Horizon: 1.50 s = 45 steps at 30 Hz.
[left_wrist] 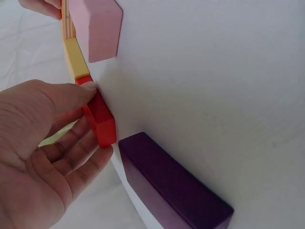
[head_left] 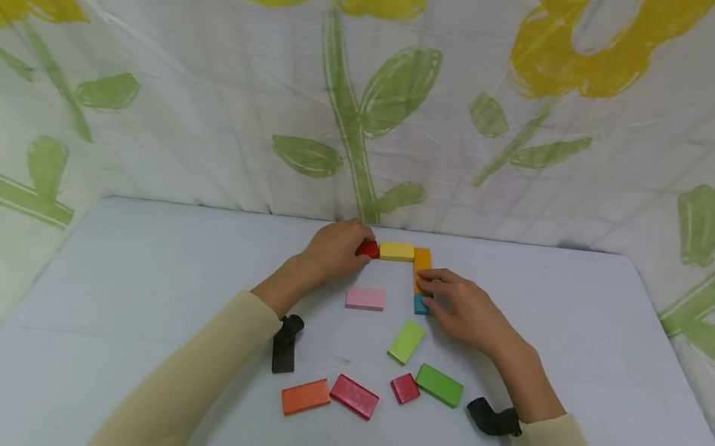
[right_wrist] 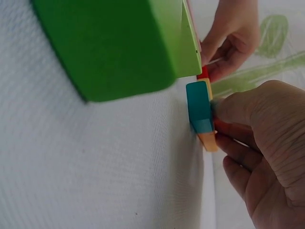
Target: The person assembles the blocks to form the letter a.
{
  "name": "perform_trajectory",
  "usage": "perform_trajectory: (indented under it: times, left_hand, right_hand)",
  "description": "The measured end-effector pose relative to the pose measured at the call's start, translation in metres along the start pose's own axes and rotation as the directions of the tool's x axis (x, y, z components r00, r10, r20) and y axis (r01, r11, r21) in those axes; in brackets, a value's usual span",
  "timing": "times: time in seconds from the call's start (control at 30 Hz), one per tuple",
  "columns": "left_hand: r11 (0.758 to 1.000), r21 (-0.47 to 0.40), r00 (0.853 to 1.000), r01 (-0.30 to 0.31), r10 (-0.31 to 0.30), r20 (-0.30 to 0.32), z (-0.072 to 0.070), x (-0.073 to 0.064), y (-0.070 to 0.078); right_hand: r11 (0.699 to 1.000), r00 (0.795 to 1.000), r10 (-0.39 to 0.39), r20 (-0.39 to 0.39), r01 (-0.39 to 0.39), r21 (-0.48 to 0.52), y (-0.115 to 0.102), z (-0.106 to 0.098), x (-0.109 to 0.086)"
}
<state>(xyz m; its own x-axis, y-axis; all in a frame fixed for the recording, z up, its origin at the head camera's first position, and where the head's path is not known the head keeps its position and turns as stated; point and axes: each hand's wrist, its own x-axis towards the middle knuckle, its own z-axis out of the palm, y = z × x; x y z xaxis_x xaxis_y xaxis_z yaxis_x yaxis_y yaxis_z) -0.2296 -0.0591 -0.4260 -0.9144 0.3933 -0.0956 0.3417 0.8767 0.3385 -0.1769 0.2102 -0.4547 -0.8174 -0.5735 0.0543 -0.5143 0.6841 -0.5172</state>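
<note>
My left hand (head_left: 335, 249) grips a red block (left_wrist: 99, 110) between thumb and fingers at the back of the table. The red block stands end to end with a yellow block (head_left: 397, 251). From the yellow block's right end an orange block (head_left: 423, 260) runs toward me, with a blue block (head_left: 422, 306) at its near end. My right hand (head_left: 465, 310) has its thumb at the blue block (right_wrist: 198, 102) and its fingers along the side of the orange block (right_wrist: 208, 141). A purple block (left_wrist: 176, 183) lies near my left hand.
A pink block (head_left: 365, 299) lies inside the corner of the row. Nearer me are a light green block (head_left: 406, 342), a green block (head_left: 439, 385), a small red block (head_left: 405, 388), a larger red block (head_left: 354, 396) and an orange-red block (head_left: 305, 397). A flowered curtain (head_left: 223, 105) hangs behind the table.
</note>
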Motion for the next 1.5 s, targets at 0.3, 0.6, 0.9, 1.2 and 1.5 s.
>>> perform_trajectory:
  times: [0.3,0.6,0.9,1.2,1.5]
  left_hand:
    - [1.0,0.005,1.0,0.006,-0.006,-0.006,-0.001,-0.002,-0.002]
    - [0.999,-0.03,1.0,-0.019,0.019,-0.007,0.004,0.0,0.0]
    - [1.0,-0.003,1.0,0.008,-0.008,-0.009,0.004,-0.002,0.0]
    - [1.0,-0.011,1.0,0.024,-0.024,-0.009,0.005,-0.011,-0.007]
    - [0.999,-0.01,0.997,0.038,-0.038,-0.065,-0.001,-0.027,-0.013]
  right_hand:
    - [1.0,1.0,-0.011,0.002,0.011,-0.009,-0.005,-0.001,0.001]
    - [1.0,1.0,0.0,0.001,0.0,-0.016,-0.002,-0.001,-0.004]
    - [1.0,1.0,-0.005,-0.002,0.005,-0.007,-0.001,0.0,-0.004]
    - [1.0,1.0,-0.007,0.005,0.007,-0.012,-0.004,0.0,-0.002]
    - [1.0,1.0,-0.013,0.002,0.013,-0.01,-0.004,-0.001,-0.001]
